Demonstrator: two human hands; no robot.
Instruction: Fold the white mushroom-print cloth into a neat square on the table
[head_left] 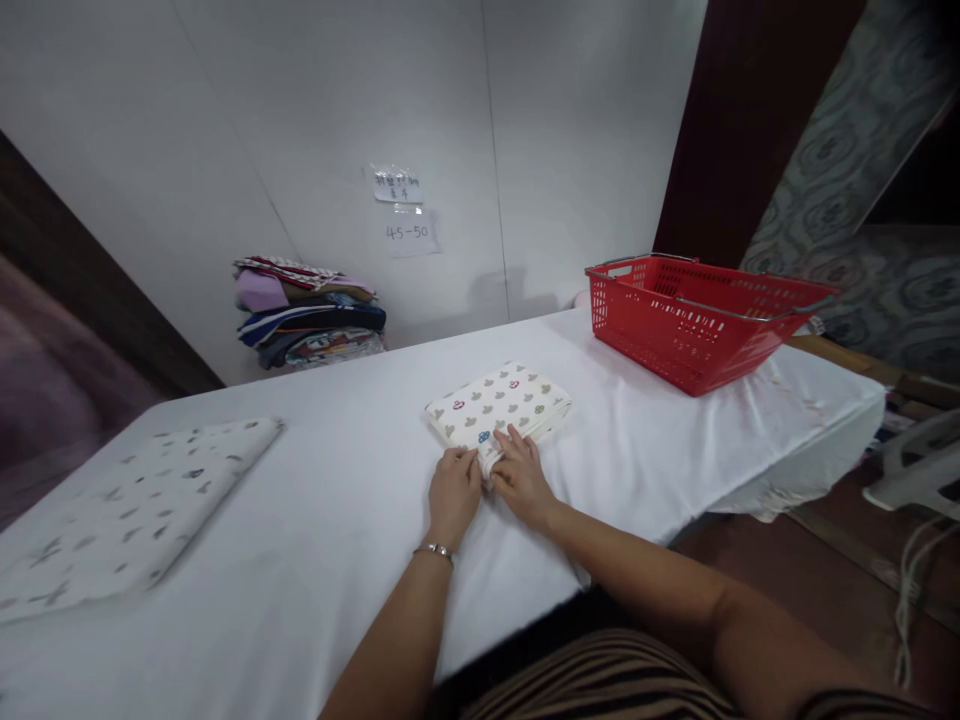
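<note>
A folded white cloth (499,400) with grey, red, blue and green mushroom-like prints lies on the white-covered table in front of me. My left hand (456,490) has its fingers closed on the cloth's near corner. Just right of it, my right hand (523,478) pinches the same near edge, with some fingers resting on top of the print. The fingertips are partly hidden by the cloth's layers. A bracelet circles my left wrist.
Another printed white cloth (161,505) lies flat at the table's left. A red plastic basket (675,325) with metal handles stands at the back right. Folded fabrics (311,315) are stacked by the wall, below paper notes (409,230). The table's (337,560) front edge is close to my body.
</note>
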